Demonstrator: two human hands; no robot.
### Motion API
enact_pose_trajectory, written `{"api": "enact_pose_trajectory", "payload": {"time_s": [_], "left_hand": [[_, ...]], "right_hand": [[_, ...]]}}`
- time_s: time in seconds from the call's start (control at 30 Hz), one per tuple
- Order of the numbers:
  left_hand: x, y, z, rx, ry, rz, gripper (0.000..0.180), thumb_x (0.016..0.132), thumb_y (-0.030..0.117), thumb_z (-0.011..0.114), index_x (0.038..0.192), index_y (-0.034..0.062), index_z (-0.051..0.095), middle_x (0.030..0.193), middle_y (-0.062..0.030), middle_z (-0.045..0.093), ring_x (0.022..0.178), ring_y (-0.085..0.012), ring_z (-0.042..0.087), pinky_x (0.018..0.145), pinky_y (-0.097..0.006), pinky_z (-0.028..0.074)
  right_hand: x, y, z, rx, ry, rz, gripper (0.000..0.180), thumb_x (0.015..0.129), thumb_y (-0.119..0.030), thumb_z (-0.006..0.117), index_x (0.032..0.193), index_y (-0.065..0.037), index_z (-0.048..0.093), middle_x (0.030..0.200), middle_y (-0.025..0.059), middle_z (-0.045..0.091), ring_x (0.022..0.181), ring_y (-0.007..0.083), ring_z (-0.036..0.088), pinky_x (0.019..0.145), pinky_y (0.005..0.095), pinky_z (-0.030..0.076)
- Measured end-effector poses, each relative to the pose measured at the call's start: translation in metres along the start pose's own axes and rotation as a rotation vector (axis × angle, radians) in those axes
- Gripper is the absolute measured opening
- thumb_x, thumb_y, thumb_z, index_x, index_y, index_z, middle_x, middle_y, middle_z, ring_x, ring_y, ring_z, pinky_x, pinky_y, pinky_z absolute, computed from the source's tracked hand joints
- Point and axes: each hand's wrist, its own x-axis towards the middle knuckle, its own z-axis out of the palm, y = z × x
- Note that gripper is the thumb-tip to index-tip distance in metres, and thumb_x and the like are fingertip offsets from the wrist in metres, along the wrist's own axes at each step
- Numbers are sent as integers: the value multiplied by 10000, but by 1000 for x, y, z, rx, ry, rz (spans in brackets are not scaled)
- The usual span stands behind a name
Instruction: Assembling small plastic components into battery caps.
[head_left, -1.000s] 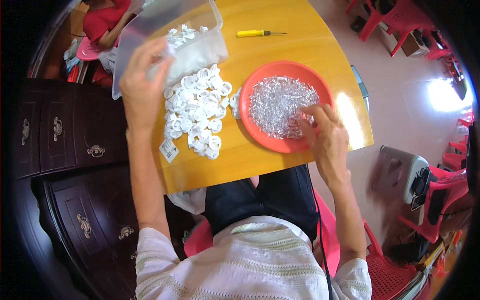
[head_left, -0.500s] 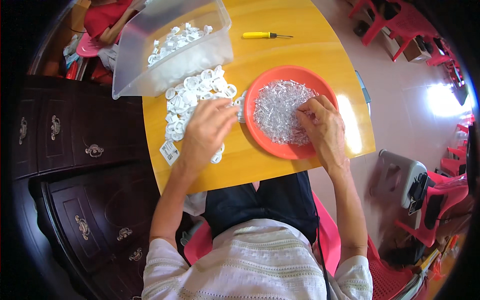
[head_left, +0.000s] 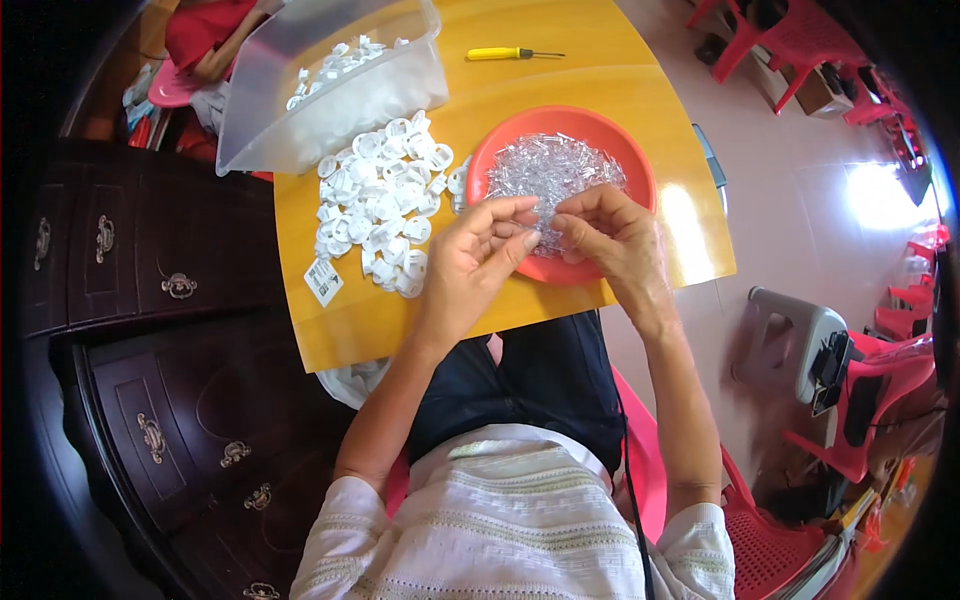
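Both hands meet over the near side of a round red plate (head_left: 648, 180) heaped with small clear plastic tubes (head_left: 560, 165). My left hand (head_left: 475, 260) has its fingers curled, with thumb and index fingertip drawn toward each other; whatever lies between them is too small to make out. Facing it, my right hand (head_left: 625, 250) pinches thumb against fingers, and any piece there is hidden. Only a narrow gap separates the two sets of fingertips. Left of the plate spreads a pile of white round plastic parts (head_left: 375, 195), some close to my left wrist.
A translucent bin (head_left: 380, 110) with more white parts stands at the table's far left. Beyond the plate lies a yellow-handled screwdriver (head_left: 500, 53). A printed label (head_left: 322, 281) sits near the left edge. Dark drawers (head_left: 150, 250) flank the table; another person's arm (head_left: 225, 55) shows behind.
My left hand has moved right from the white parts to the plate. My right hand has drawn out of the clear tubes toward it. The whole view has shifted slightly.
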Motion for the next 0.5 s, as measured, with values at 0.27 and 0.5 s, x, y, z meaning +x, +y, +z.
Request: {"api": "enact_pose_trajectory", "payload": {"time_s": [0.27,0.5], "left_hand": [[0,0,4,-26,17,-11,156,903,3,624,1055,-26,647,949,-47,638,821,-80,619,746,-214,512],[3,-13,0,90,138,36,133,882,-8,638,1013,-10,663,905,-46,639,763,-91,618,706,-219,506]], "right_hand": [[-13,2,4,-61,-30,-94,129,861,-34,676,977,17,647,801,39,654,727,78,600,638,234,510],[-16,4,1,140,-23,19,186,903,-13,616,1084,20,597,885,71,673,781,111,654,665,226,533]]}}
